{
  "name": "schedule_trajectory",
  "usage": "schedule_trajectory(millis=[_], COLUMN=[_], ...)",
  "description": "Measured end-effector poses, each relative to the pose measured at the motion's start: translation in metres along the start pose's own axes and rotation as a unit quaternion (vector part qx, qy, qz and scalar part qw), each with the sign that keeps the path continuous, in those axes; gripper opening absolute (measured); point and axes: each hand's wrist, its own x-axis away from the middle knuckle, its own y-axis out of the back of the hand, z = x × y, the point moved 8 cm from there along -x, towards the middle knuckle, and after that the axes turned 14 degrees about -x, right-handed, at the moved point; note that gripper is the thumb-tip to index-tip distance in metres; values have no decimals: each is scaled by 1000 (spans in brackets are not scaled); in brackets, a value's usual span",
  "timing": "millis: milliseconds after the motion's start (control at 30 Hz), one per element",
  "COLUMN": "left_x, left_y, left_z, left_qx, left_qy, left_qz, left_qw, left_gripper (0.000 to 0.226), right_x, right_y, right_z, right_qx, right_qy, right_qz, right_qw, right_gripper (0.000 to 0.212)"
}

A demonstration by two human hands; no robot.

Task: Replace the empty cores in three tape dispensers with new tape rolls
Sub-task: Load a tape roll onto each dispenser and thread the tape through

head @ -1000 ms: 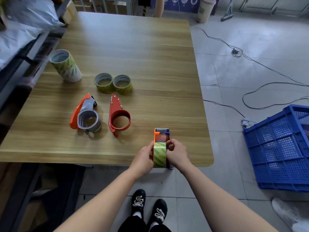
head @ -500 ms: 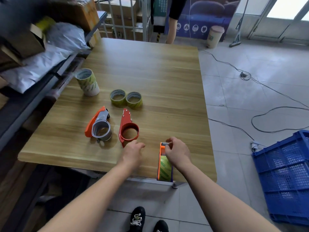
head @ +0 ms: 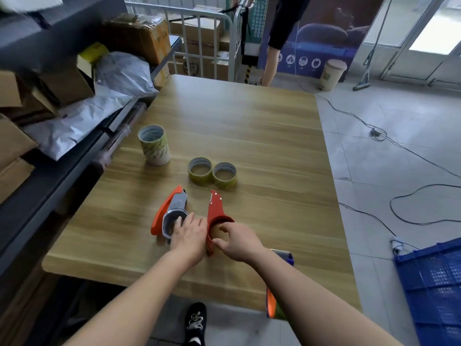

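Note:
A red tape dispenser [head: 216, 214] lies near the front of the wooden table [head: 262, 136]. My right hand [head: 238, 242] pinches its round ring between thumb and curled forefinger. Just left of it lies an orange and grey dispenser [head: 172, 211]. My left hand [head: 190, 234] reaches onto its grey ring with fingers laid flat. A third dispenser [head: 272, 303], orange and blue with green tape in it, stands at the table's near edge, mostly hidden behind my right forearm. Two loose green tape rolls [head: 200, 169] [head: 224, 174] lie flat beyond the dispensers. A tall stack of rolls [head: 154, 145] stands further left.
Shelving with cardboard boxes and grey plastic bags [head: 82, 118] runs along the table's left side. A blue crate [head: 434, 290] sits on the floor at right, with cables [head: 404, 211] across the tiles. A person [head: 279, 38] stands beyond the far end of the table.
Both hands have let go of the loaded dispenser at the near edge and moved left to the other two dispensers. The right hand now pinches the red one. The camera has tilted up.

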Motion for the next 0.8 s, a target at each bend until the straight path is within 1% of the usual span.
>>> schedule_trajectory(millis=[67, 167, 267, 333, 400, 500, 567, 633, 700, 733, 767, 800], left_x=[-11, -24, -37, -46, -52, -57, -64, -75, -84, -87, -89, -89], left_y=[-7, -11, -13, -11, -9, -8, -3, 3, 7, 8, 9, 11], left_z=[5, 8, 11, 14, 15, 13, 11, 12, 15, 15, 13, 10], left_qx=[-16, -27, -31, -12, 3, 49, 98, 168, 270, 331, 403, 480], left_qy=[-25, -75, -109, -123, -144, -149, -128, -87, -37, -16, 5, 26], left_qz=[43, 60, 58, 53, 50, 60, 60, 58, 74, 95, 121, 145], left_qw=[999, 995, 992, 991, 988, 986, 985, 980, 959, 939, 907, 865], left_gripper=[54, 48, 48, 48, 51, 55, 49, 47, 48, 52, 57, 60], right_x=[-17, -38, -52, -58, -61, -59, -55, -51, -47, -46, -45, -46], right_y=[-7, -15, -12, -8, -8, -4, 10, 21, 25, 26, 28, 32], right_z=[5, 5, 3, -2, -10, -26, -33, -39, -45, -47, -49, -50], right_qx=[-1, -15, -56, -102, -174, -251, -298, -394, -482, -517, -544, -561], right_qy=[-19, -73, -113, -141, -180, -242, -249, -236, -229, -224, -214, -205], right_qz=[13, 6, -40, -74, -102, -159, -209, -237, -232, -229, -235, -244], right_qw=[1000, 997, 991, 982, 963, 924, 898, 856, 814, 794, 777, 764], right_gripper=[41, 32, 27, 24, 19, 29, 30, 27, 22, 18, 15, 15])
